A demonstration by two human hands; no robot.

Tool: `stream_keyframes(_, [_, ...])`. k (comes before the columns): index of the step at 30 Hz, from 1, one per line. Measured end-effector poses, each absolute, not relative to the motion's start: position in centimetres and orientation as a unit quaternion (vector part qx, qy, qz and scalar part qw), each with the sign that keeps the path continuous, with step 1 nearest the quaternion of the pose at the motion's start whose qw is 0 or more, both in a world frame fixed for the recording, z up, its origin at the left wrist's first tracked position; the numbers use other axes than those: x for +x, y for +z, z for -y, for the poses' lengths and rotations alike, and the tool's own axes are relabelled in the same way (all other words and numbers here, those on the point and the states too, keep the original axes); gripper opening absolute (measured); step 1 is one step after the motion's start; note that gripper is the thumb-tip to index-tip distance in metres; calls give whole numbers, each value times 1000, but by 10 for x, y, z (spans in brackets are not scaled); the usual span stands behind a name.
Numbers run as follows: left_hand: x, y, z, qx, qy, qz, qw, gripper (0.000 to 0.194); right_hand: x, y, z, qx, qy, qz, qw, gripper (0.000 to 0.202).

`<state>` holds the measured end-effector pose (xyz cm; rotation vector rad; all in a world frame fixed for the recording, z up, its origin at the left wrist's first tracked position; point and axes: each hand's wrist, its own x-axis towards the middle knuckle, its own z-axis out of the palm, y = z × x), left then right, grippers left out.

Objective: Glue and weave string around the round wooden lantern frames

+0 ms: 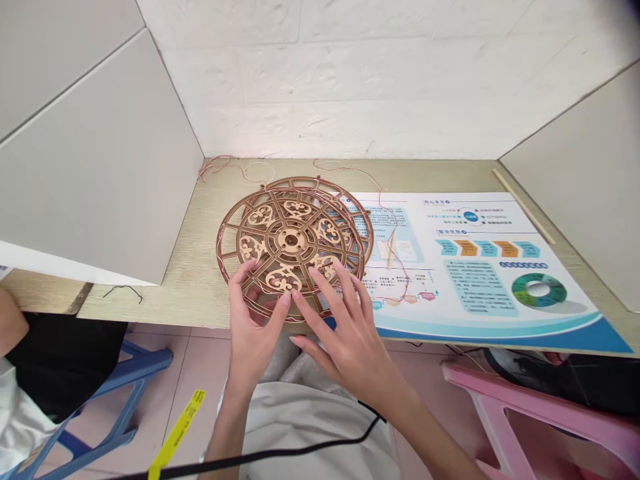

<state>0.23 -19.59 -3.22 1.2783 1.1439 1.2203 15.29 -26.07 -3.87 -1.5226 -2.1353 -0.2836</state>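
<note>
Two round wooden lattice wheels, one on top of the other and slightly offset, lie on the desk; the upper wheel point(291, 241) has a hub with small holes and scroll-shaped cutouts. My left hand point(255, 327) grips its near left rim, thumb on top and some fingers beneath. My right hand point(343, 323) has its fingers spread over the near right rim, fingertips touching the wood. Red and white wires point(395, 227) run from the wheels across the desk and over a printed sheet.
The printed sheet point(470, 267) covers the desk's right part, with a thin wooden strip point(523, 205) beyond it. Grey panels stand at both sides. Blue stool point(130, 373) and a seated person are left, pink stool point(540, 413) right. A black cable point(280, 453) crosses my lap.
</note>
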Motion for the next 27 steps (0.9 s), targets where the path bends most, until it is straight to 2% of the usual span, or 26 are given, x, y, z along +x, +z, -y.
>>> stream_keyframes(5, [1, -33, 196, 526, 507, -452, 512, 59, 143, -40, 262, -574, -112, 779, 227, 55])
stream_keyframes(15, [3, -33, 197, 514, 515, -473, 497, 60, 139, -40, 262, -580, -96, 774, 238, 55])
stream_keyframes(27, [3, -31, 198, 476, 522, -464, 535, 59, 148, -39, 257, -550, -22, 766, 331, 38])
